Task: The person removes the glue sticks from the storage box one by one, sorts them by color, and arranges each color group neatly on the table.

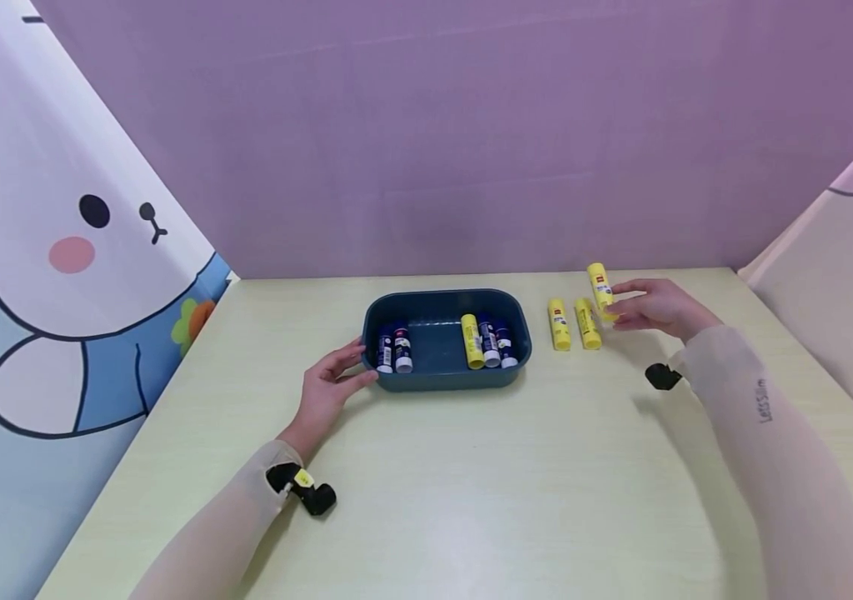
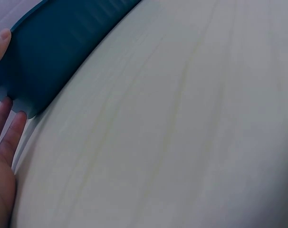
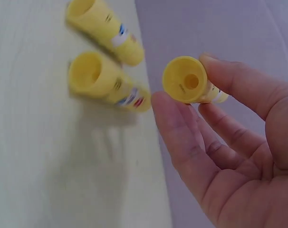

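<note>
One yellow glue stick (image 1: 600,285) is pinched between the thumb and fingers of the right hand (image 1: 655,306), raised above the desk (image 1: 471,475) to the right of the tray (image 1: 437,382); in the head view its long axis runs steeply, the upper end tipped slightly left; in the right wrist view its hollow end faces the camera, and the barrel runs back away from it. Two loose yellow sticks (image 1: 559,325) lie on the desk between the tray and that hand, apart from each other and nearly parallel; their hollow ends point to the near side, their other ends toward the purple backdrop (image 1: 471,142). Left hand (image 1: 325,392) holds the tray's left near corner, thumb and fingers on either side; inside, two blue-and-white sticks (image 1: 402,346) sit at the left end; at the right end, one yellow stick (image 1: 472,342) and two more blue-and-white ones (image 1: 490,340) lean left at their far ends, white ends nearest.
</note>
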Tool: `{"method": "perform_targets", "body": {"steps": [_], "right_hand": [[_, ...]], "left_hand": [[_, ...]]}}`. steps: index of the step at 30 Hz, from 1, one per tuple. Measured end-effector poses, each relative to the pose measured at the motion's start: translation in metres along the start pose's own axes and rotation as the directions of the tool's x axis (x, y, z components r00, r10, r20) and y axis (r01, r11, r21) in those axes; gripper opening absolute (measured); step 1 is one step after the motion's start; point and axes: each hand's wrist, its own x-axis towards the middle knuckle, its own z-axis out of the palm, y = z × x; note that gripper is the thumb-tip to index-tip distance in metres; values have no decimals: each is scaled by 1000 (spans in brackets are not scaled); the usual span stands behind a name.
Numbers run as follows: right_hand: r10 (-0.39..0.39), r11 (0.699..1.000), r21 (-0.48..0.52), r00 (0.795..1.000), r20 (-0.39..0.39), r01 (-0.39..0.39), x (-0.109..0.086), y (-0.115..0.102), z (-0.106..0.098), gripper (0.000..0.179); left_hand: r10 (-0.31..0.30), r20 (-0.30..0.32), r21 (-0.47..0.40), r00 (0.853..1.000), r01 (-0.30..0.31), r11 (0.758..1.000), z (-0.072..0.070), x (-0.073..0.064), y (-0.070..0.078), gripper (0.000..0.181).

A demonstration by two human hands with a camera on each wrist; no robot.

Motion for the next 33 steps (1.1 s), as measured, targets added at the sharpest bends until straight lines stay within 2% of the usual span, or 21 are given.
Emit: {"method": "perform_targets", "body": {"steps": [8, 13, 27, 33], "right_hand": [[85, 996, -8, 996, 0, -85, 2, 20, -4, 72], [94, 996, -4, 995, 23, -94, 4, 29, -2, 71], [103, 994, 43, 993, 57, -105, 9, 32, 2, 71], [106, 994, 27, 993, 58, -107, 10, 30, 7, 70]], "left_hand": [[12, 3, -16, 1000, -11, 1000, 0, -1, 1, 44], [23, 1, -30, 1000, -23, 999, 0, 0, -1, 46], [12, -2, -19, 1000, -12, 1000, 0, 1, 0, 46], [15, -2, -27, 1000, -15, 1000, 0, 1, 1, 46]]}}
